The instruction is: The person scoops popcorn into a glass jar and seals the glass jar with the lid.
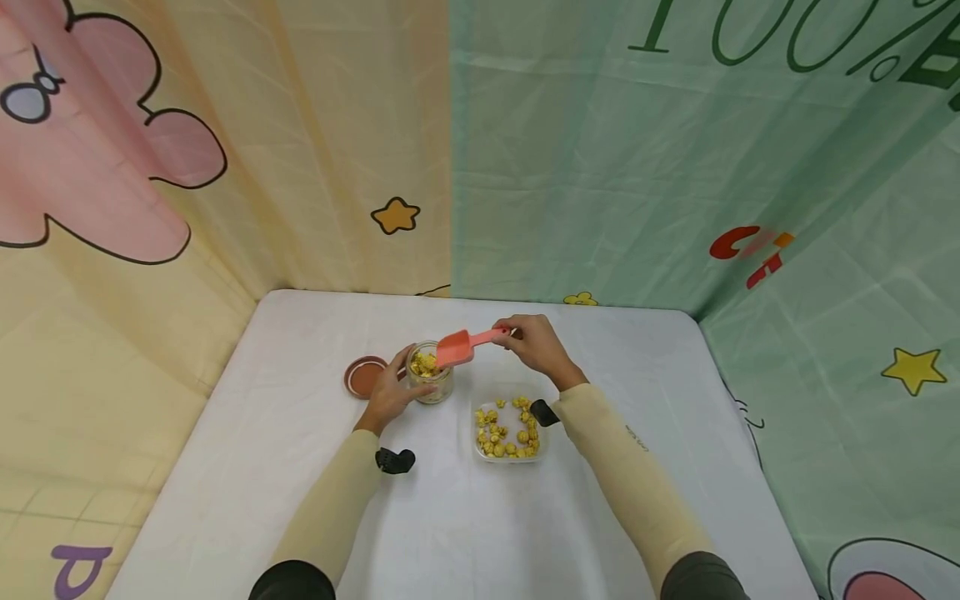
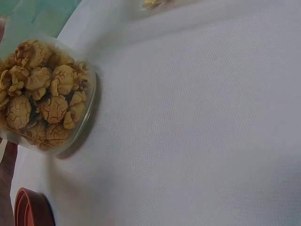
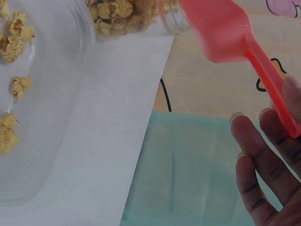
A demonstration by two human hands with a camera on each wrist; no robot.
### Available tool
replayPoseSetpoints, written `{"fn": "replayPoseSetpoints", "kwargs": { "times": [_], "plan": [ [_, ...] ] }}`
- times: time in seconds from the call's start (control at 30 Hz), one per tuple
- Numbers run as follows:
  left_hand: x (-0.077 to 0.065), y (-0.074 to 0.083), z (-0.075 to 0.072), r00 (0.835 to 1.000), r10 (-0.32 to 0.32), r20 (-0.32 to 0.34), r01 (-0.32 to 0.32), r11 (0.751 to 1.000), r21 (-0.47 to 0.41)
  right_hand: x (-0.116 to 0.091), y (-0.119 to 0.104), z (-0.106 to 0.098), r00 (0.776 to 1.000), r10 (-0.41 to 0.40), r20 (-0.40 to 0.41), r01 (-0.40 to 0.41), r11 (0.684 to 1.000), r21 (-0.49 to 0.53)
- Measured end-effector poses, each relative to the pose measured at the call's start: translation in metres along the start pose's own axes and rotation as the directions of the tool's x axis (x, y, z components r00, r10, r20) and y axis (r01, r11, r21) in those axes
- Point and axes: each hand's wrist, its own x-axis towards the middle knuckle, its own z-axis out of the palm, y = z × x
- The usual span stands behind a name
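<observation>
A clear glass jar (image 1: 437, 392) holding yellow popcorn (image 1: 424, 364) stands on the table, and my left hand (image 1: 387, 395) grips it around the side, thumb in front. My right hand (image 1: 537, 344) pinches the handle of a pink-red plastic scoop (image 1: 454, 348). The scoop's blade is at the jar's mouth, tilted down toward it. In the right wrist view the scoop (image 3: 223, 35) overlaps the jar's rim, and I see no popcorn in its visible part. Popcorn fills the part of the jar (image 2: 47, 94) seen in the left wrist view.
A clear plastic container (image 1: 508, 460) with several popcorn pieces (image 1: 498, 449) sits in front of the jar, below the right forearm. The red-brown lid (image 1: 363, 377) lies left of the jar. A white cloth covers the table (image 1: 600, 350), with patterned curtains behind and beside it.
</observation>
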Motion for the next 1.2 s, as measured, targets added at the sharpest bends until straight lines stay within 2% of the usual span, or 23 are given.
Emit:
{"fn": "replayPoseSetpoints", "kwargs": {
  "times": [0.37,0.7,1.0,1.2],
  "plan": [
    [0.0,0.001,0.001,1.0,0.024,0.01,-0.024,1.0,-0.012,-0.002,0.001,-0.004,1.0,0.019,0.011,-0.019,1.0,-0.008],
    [-0.001,0.001,0.002,1.0,0.006,0.008,-0.006,1.0,-0.014,-0.014,0.012,0.002,0.988,0.151,-0.022,-0.149,0.987,0.066],
    [0.001,-0.003,-0.001,0.999,0.042,0.011,-0.043,0.999,0.023,-0.038,0.03,0.0,0.983,0.145,-0.115,-0.129,0.982,0.139],
    [0.002,-0.003,-0.002,0.999,0.042,0.014,-0.043,0.998,0.052,-0.054,0.04,-0.002,0.977,0.155,-0.149,-0.122,0.97,0.211]
  ]
}}
